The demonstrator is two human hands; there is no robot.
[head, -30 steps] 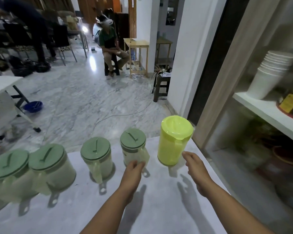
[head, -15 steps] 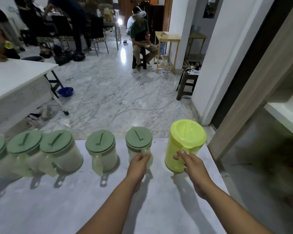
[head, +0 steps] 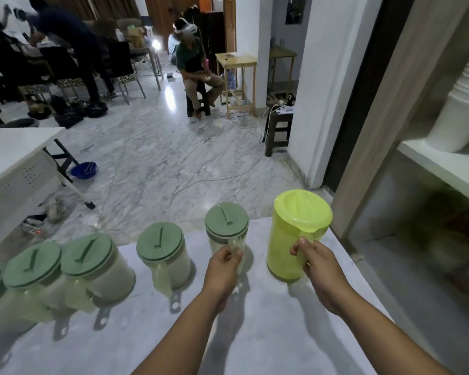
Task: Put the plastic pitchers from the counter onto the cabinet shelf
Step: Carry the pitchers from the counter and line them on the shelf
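Gripping pitcher handles, left hand [head: 224, 262] and right hand [head: 318, 262] sit near the counter [head: 255, 334] edge

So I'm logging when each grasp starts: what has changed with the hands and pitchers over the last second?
The right hand, open and short of the bright yellow-green plastic pitcher a second ago, has closed on its handle. The left hand, already at the handle of the nearest clear pitcher with a grey-green lid, now grips it. All pitchers remain standing on the white counter; none is lifted.
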